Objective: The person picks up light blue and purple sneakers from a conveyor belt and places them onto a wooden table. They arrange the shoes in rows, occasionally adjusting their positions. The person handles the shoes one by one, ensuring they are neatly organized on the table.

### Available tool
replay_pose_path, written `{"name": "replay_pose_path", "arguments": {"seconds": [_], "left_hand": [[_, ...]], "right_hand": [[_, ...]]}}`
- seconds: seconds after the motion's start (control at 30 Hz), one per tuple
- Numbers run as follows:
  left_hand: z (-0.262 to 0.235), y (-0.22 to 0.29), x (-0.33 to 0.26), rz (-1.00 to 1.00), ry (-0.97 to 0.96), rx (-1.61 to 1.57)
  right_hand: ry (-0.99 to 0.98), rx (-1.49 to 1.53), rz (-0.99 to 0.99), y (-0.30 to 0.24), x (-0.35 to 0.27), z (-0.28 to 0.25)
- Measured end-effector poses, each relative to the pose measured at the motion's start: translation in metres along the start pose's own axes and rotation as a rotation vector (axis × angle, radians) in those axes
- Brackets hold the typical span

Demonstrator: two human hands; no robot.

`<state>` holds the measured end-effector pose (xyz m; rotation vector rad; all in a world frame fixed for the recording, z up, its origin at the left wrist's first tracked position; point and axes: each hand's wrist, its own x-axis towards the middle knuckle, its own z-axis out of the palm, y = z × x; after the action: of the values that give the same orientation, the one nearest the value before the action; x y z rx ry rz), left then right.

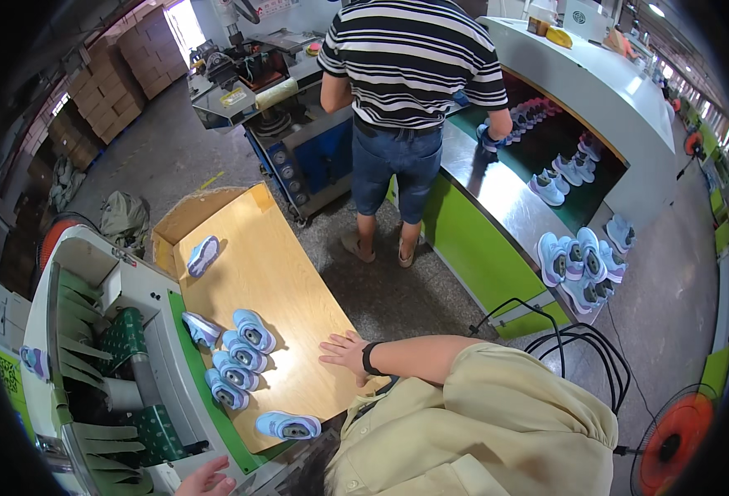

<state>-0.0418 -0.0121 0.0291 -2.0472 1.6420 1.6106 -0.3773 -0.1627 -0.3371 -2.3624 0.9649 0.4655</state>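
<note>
My right hand (pixel 346 355), with a dark band at its wrist, lies flat with fingers spread on the wood-coloured tabletop (pixel 302 310). It holds nothing. At the lower edge, my left hand (pixel 206 479) is partly in view, fingers apart and no object visible in it. Between the hands, a light blue sneaker (pixel 288 426) lies near the table's close end. Several more sneakers (pixel 245 352) stand in a slanting row left of my right hand. Another sneaker (pixel 202 329) tips beside the green edge, and a single sneaker (pixel 203 256) sits farther off.
On the left stands a machine (pixel 125 285) with green rollers and hanging strips. A co-worker in a striped shirt (pixel 414 62) faces away, one hand on a shoe at the conveyor (pixel 497 194). Shoes (pixel 583 260) cluster at its end. Black cables (pixel 583 339) and a red fan (pixel 674 442) are at right.
</note>
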Motion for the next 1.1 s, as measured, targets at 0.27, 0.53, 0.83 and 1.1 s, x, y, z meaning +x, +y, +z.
{"name": "replay_pose_path", "arguments": {"seconds": [0.27,0.53,0.83,1.1], "left_hand": [[-0.001,-0.004,0.002,-0.019,-0.015,-0.006],[0.000,-0.012,0.004,-0.002,0.004,-0.021],[0.000,-0.006,0.002,-0.011,-0.011,-0.044],[0.000,-0.014,0.004,0.007,-0.009,-0.057]], "right_hand": [[-0.006,0.001,0.001,0.000,-0.003,-0.002],[-0.038,0.004,0.012,-0.006,-0.012,-0.015],[-0.040,0.013,0.006,-0.007,-0.013,-0.017],[-0.023,0.016,0.001,-0.006,-0.012,-0.014]]}}
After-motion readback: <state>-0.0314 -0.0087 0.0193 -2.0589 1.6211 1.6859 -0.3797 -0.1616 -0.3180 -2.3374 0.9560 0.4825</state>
